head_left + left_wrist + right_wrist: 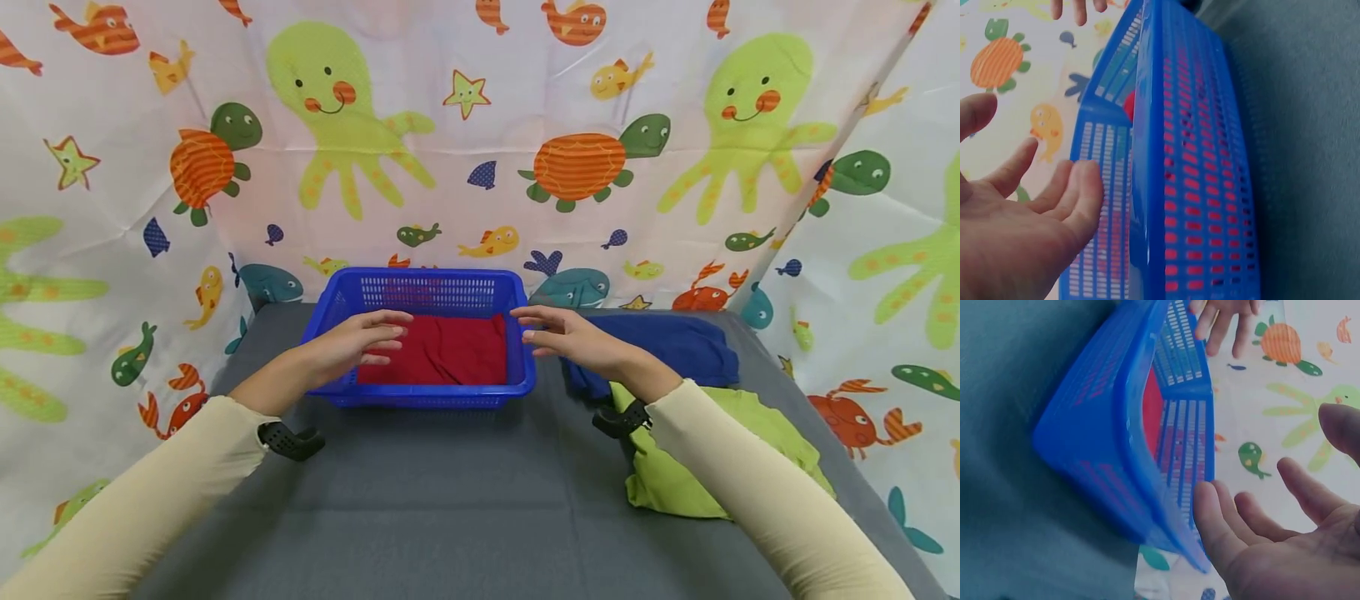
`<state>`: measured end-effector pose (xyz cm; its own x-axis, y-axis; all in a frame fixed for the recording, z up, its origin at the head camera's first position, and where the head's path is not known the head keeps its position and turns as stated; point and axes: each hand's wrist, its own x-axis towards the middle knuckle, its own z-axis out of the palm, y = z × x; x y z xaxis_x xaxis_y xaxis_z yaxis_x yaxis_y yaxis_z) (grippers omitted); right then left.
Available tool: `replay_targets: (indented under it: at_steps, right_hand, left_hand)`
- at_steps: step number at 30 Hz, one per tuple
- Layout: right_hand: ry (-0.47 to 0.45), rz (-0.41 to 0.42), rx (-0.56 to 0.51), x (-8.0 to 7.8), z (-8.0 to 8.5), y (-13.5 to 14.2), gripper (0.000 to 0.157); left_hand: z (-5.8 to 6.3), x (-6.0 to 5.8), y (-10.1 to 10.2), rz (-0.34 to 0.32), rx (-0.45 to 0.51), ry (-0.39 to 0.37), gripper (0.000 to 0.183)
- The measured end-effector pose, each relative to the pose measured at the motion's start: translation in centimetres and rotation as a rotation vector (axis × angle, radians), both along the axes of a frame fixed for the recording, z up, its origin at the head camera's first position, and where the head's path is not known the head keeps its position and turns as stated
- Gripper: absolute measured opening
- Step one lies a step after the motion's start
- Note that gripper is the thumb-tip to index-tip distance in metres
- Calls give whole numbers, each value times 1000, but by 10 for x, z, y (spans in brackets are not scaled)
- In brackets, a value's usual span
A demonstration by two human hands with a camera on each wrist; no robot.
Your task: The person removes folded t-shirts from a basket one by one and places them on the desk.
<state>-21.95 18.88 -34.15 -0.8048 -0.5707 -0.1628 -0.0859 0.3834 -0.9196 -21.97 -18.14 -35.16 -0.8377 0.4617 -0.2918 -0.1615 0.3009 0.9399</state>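
A blue plastic basket [420, 396] with slotted walls stands at the back of the table, a red cloth [450, 350] lying flat inside it. My left hand [348, 346] hovers over the basket's left side, fingers loosely spread and holding nothing. Over the right rim is my right hand [573, 337], also empty, its fingers apart and pointing inward. Both wrist views show the palms facing the basket from above its rim. Through the slots of the near wall [1194, 187], the red cloth shows in the left wrist view.
Right of the basket lies a folded dark blue cloth [667, 342]. In front of it, partly behind my right forearm, is a yellow-green cloth [675, 475]. Grey fabric covers the table [450, 500]. A curtain [465, 192] printed with sea animals hangs behind and on both sides.
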Motion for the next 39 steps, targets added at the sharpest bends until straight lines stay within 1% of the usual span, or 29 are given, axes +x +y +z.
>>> replay_targets:
  at_steps: [3,5,8,10,14,16,18,21,25,27,30,33,39]
  right_hand:
    - [-12,0,-22,-4,0,-13,58]
    - [-34,5,-25,-6,-2,-21,60]
    - [-81,7,-25,-9,-5,-30,63]
    - [-118,-10,-31,-12,-8,-36,65]
    - [-199,-44,-57,-16,-15,-48,71]
    - [-247,-71,-60,-18,-19,-56,73]
    - [-288,-104,-54,-20,-23,-64,76]
    - [-320,-163,-18,-24,-28,-75,83]
    - [-323,-208,39,-26,-33,-84,90]
    - [-336,-217,50,-28,-35,-86,90]
    - [-390,-229,34,-32,-38,-88,90]
    - [-443,-241,17,-36,-39,-88,90]
    - [-491,-258,43,-41,-40,-90,92]
  left_hand:
    - [0,-5,-7,1,-11,-16,58]
    - [-1,-9,-13,20,-16,-37,62]
    - [-5,-15,-22,48,-27,-65,69]
    - [-8,-18,-28,60,-46,-82,73]
    - [-19,-21,-36,41,-127,-138,78]
    - [-24,-21,-39,25,-170,-168,78]
    - [-27,-23,-42,14,-194,-189,80]
    - [-31,-28,-42,8,-219,-193,81]
    - [-37,-34,-38,5,-245,-196,83]
    - [-42,-36,-37,11,-247,-205,84]
    - [-45,-38,-36,14,-246,-220,84]
    - [-46,-39,-36,21,-240,-234,88]
    - [-47,-42,-35,3,-237,-261,90]
